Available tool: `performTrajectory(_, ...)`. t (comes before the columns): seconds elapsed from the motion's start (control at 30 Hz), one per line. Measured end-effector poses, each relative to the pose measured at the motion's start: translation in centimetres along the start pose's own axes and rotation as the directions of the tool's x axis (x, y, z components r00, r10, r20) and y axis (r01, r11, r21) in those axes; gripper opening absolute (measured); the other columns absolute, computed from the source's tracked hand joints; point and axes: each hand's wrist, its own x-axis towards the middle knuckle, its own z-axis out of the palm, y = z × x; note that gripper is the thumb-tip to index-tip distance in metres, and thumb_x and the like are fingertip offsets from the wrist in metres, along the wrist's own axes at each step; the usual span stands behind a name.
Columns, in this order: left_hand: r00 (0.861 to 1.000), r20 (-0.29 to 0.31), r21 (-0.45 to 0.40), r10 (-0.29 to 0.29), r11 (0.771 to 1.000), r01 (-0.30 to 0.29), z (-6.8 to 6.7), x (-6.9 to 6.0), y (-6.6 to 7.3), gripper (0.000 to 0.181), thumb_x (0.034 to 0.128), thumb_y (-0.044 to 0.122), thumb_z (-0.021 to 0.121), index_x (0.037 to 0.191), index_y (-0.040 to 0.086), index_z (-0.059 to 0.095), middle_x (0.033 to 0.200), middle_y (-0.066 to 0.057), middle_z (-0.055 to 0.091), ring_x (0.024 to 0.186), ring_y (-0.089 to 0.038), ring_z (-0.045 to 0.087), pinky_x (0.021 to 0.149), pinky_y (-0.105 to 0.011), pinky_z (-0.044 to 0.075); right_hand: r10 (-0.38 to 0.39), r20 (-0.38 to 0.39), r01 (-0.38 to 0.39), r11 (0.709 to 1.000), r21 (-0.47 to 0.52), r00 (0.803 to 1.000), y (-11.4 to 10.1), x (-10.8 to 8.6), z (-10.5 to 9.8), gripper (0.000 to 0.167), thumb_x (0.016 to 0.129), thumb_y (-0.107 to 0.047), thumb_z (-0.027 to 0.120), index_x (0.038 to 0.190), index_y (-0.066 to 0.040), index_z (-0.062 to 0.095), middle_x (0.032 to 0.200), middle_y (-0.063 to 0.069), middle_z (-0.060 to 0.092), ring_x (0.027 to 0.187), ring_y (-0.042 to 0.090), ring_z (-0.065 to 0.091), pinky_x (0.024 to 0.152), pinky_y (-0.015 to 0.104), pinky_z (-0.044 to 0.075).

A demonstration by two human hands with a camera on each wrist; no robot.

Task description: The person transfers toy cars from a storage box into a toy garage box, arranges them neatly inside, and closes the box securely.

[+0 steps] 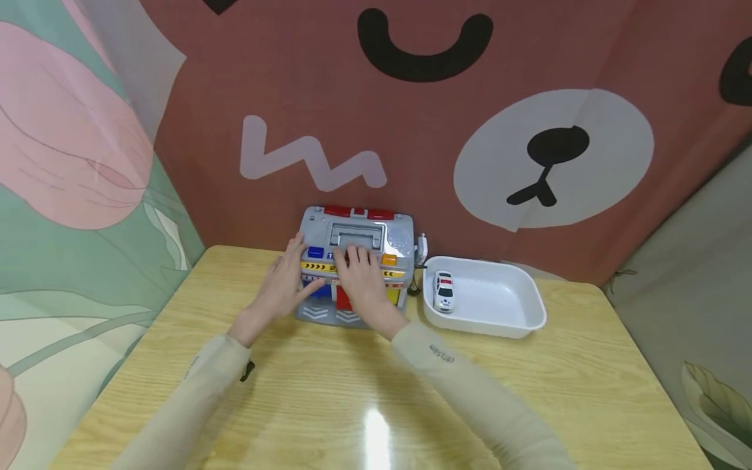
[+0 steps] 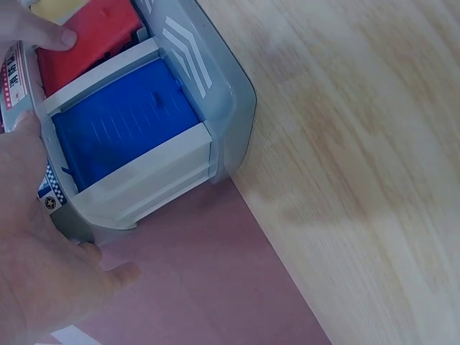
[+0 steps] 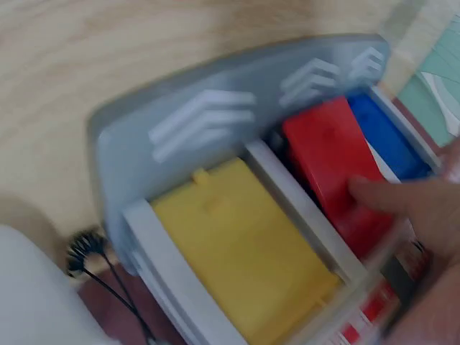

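Observation:
A grey toy garage [image 1: 320, 228] with coloured doors stands at the back of the table. My left hand [image 1: 279, 284] rests against its left side, fingers on the top edge and thumb stretched toward the front. Over the middle of the roof lies my right hand [image 1: 364, 281], its fingers on the top. In the right wrist view, the right thumb touches the red door [image 3: 334, 165], which stands slightly ajar at its lower end. Beside it are the blue door [image 2: 129, 118] and the yellow door [image 3: 237, 237], both down. What the right fingertips press is hidden.
A white plastic tray [image 1: 487, 321] stands to the right of the garage, with a white toy police car [image 1: 444, 292] in it. A black coiled cord [image 3: 86, 248] hangs at the garage's right side. A printed curtain [image 1: 329, 98] rises right behind the table.

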Motion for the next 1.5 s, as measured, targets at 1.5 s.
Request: performTrajectory(1.5, 0.999, -0.035, 0.0, 0.013, 1.0, -0.013, 0.3, 0.0, -0.2, 0.085, 0.0947, 0.051, 0.055, 0.148, -0.006, 0.02, 0.159, -0.021, 0.002, 0.145, -0.036, 0.009, 0.107, -0.063, 0.024, 0.109, 0.041, -0.111, 0.992, 0.053, 0.993, -0.8, 0.2, 0.5, 0.075, 0.083, -0.025, 0.076, 0.147, -0.02, 0.038, 0.124, 0.016, 0.043, 0.111, 0.032, 0.04, 0.099, 0.043, 0.039)
